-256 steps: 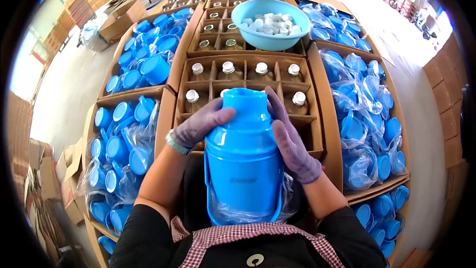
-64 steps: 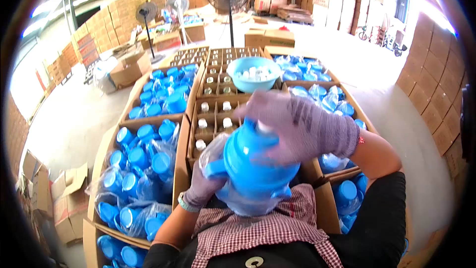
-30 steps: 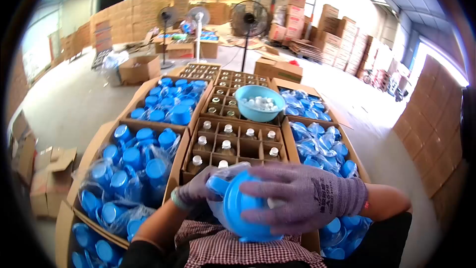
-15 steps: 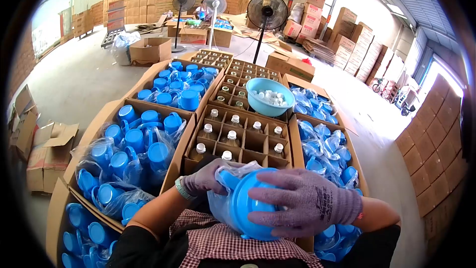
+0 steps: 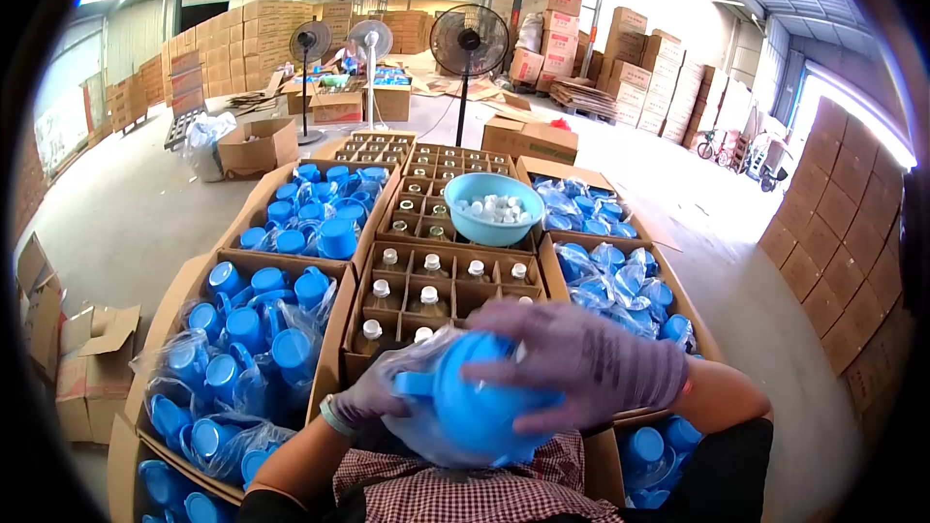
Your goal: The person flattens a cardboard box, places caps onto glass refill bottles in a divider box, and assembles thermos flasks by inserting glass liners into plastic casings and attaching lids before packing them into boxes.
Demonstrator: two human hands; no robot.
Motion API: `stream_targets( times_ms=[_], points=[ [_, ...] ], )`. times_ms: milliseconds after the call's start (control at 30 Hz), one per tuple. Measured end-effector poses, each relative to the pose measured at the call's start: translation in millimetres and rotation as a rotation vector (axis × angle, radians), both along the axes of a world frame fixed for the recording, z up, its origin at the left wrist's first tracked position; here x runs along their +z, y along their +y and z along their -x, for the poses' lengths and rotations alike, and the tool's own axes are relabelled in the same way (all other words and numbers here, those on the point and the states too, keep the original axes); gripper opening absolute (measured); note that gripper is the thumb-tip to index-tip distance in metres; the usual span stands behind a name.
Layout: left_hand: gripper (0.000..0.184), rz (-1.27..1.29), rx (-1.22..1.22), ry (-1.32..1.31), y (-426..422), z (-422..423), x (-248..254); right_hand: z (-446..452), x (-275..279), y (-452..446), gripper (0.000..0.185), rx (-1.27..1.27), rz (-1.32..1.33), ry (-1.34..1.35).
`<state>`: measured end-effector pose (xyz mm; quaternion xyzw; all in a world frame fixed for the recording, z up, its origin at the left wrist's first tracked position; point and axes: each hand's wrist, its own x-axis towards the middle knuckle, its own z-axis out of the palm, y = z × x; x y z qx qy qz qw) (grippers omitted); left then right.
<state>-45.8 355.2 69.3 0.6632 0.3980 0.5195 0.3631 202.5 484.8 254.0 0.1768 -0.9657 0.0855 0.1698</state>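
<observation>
A blue plastic jug [image 5: 470, 407] in a clear plastic bag is held close to my body, its round lid tilted up toward me. My left hand [image 5: 373, 399], in a grey-purple glove, grips the jug and its bag from the left side. Over the lid and right side lies my gloved right hand [image 5: 591, 363], its fingers curved around it and slightly blurred. Just beyond my hands, a divided carton [image 5: 354, 368] holds bottles with white caps [image 5: 429, 295]. The jug's lower part is hidden by the bag and my hands.
Cartons of bagged blue jugs flank the bottles, on the left [image 5: 247, 329] and right [image 5: 620, 286]. A light-blue basin [image 5: 494, 208] of white caps rests on the bottle cartons behind. Farther off stand a black fan [image 5: 468, 39] and stacked boxes [image 5: 833, 232].
My view has tilted up and shifted right. The jug has turned in my hands, its handle now pointing left. My right hand has moved across the lid.
</observation>
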Motion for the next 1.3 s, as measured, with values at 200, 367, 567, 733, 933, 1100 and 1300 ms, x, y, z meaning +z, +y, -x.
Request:
stream_targets(
  times_ms=[200, 367, 567, 733, 933, 1100, 1300],
  points=[
    [0.059, 0.186, 0.190, -0.422, 2, -33, -27, 1, -37, 14, 0.047, -0.254, 0.279, -0.004],
    [0.057, 0.048, 0.429, -0.037, -4, -115, -17, 16, -86, 103, 0.042, -0.713, 0.286, -0.034],
    [0.095, -0.087, 0.089, 0.097, -12, -29, 23, 2, -11, 18, 0.064, -0.066, 0.063, -0.040],
    [0.068, 0.003, -0.103, 0.100, -12, 6, -3, 4, -4, -38, 0.060, 0.105, 0.034, -0.147],
    [0.041, 0.284, 0.589, -0.203, -18, -68, -15, 10, -34, 34, 0.048, -0.295, 0.194, 0.050],
    [0.042, 0.282, 0.502, -0.314, -18, -70, -12, 3, -38, 27, 0.050, -0.352, 0.212, 0.120],
    [0.068, 0.018, 0.397, -0.804, -53, -38, -5, -42, -83, 41, 0.091, -0.447, 0.305, 0.495]
  ],
)
